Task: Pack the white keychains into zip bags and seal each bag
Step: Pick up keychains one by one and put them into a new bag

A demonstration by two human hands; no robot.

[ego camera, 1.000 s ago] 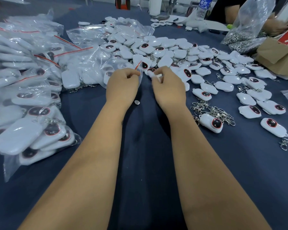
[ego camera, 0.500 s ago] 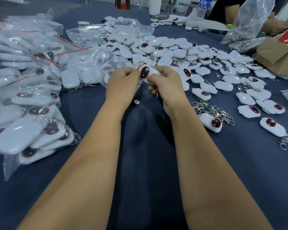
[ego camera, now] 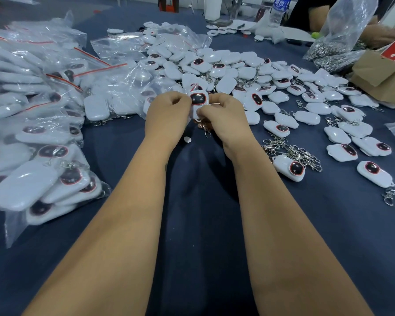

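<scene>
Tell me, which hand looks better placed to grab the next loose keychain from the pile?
Probably the right hand: the loose keychains lie just beside it, while filled bags sit on the left.

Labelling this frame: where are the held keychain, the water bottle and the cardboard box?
held keychain (ego camera: 198, 99), head view, dark face.
water bottle (ego camera: 279, 10), head view, body below label.
cardboard box (ego camera: 374, 71), head view, brown flap.

two bare forearms, no sleeves in sight, left hand (ego camera: 168, 112) and right hand (ego camera: 224, 117) both bare too, no rings, no watch, tiny dark mark on the left forearm (ego camera: 166, 165)
</scene>
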